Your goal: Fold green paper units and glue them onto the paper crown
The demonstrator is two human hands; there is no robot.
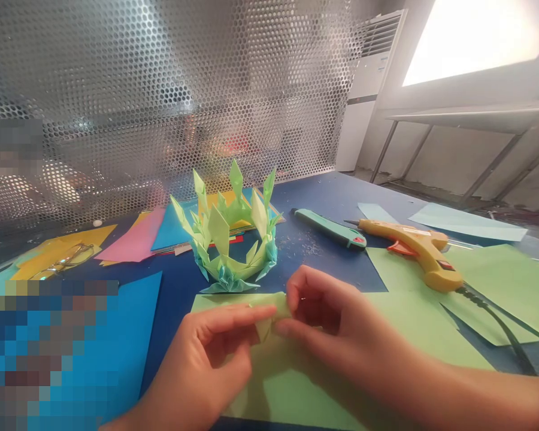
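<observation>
Between my two hands is a small piece of folded light-green paper (265, 328), partly hidden by my fingers. My left hand (220, 341) pinches its left side, index finger laid along the top. On the other side, my right hand (327, 311) grips the paper's right end between thumb and curled fingers. Both hands are just above a light-green paper sheet (291, 395). Beyond them stands a folded-paper crown (233, 263), with green upright points and blue-green folded pieces around its base.
A yellow glue gun (413, 239) lies on green sheets at right, its cord trailing forward. Left of it is a teal utility knife (330, 228). A blue sheet (135, 335), a pink sheet (137, 236) and glasses (67, 260) lie leftward. A perforated metal panel (161, 90) rises behind.
</observation>
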